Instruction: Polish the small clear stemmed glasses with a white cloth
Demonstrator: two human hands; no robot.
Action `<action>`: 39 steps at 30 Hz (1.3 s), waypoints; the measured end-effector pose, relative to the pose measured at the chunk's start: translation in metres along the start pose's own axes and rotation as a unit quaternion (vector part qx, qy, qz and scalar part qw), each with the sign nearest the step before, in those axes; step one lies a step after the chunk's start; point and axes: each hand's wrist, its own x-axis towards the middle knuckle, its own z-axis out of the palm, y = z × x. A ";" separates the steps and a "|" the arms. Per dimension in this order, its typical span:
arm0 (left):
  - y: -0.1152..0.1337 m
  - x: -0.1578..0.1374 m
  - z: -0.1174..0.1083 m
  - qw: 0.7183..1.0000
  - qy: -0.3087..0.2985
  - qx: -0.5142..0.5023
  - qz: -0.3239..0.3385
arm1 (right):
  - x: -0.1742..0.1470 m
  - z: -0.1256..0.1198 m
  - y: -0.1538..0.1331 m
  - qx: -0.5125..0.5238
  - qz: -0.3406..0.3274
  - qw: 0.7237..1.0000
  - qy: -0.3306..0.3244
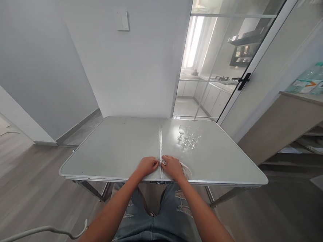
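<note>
My left hand (148,165) rests near the front edge of the table (116,143), just left of its centre seam. Its fingers are curled closed, and whatever may be inside them is hidden. Right of the seam, close beside it, my right hand (172,166) is closed on a white cloth (186,171). Part of the cloth spreads out on the tabletop behind that wrist, and a bit shows by the fingers. Beyond my right hand stands a cluster of several small clear stemmed glasses (186,140), upright and apart from both hands.
A white wall with a switch plate (123,21) rises behind the table. Back right is a glass door with a black handle (243,81). Plastic bottles (311,80) stand on a wooden shelf unit (290,118) at right. A pale cable (48,229) shows lower left.
</note>
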 end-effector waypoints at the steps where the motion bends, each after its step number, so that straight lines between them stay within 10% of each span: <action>1: 0.000 0.000 0.000 1.000 0.000 0.001 0.000 | 0.000 0.000 0.000 -0.001 0.002 1.000 -0.001; 23: 0.002 0.000 -0.004 0.999 0.001 -0.035 -0.008 | -0.002 -0.004 0.000 0.017 0.009 1.000 0.007; 27: 0.000 0.002 -0.004 0.999 0.016 -0.033 -0.017 | 0.005 0.004 0.009 0.062 0.095 0.991 0.068; 32: -0.003 0.014 -0.005 0.994 0.027 -0.090 -0.064 | 0.012 0.005 0.058 0.138 0.257 0.942 0.166; 39: 0.014 0.061 -0.001 0.981 0.013 -0.163 -0.102 | -0.002 -0.017 0.164 0.192 0.318 0.891 0.260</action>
